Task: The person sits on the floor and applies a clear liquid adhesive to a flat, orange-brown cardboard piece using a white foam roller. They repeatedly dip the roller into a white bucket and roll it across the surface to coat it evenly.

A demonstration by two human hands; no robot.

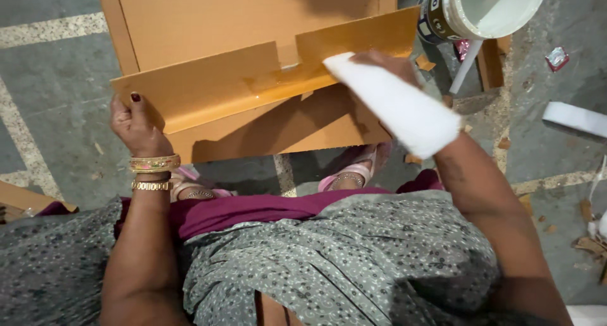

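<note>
Fingers of the left hand were clenched on the left end of a long, notched orange board, thumb on top, gold bangles at the wrist. That board lay tilted across a larger orange panel which filled the top of the view from ten to one o'clock, and its upper face looked glossy and wet. At about one o'clock the right hand rested on the board's right part, gripping the far end of a white, flat, wedge-shaped pad that ran back over the wrist toward four o'clock; most of the hand was hidden beneath it. At two o'clock a tipped bucket with a white inside lay on the grey floor, a white stick leaning just below it. Near three o'clock a white strip lay on the floor, well apart from the board. Scraps of wood lay scattered around.
</note>
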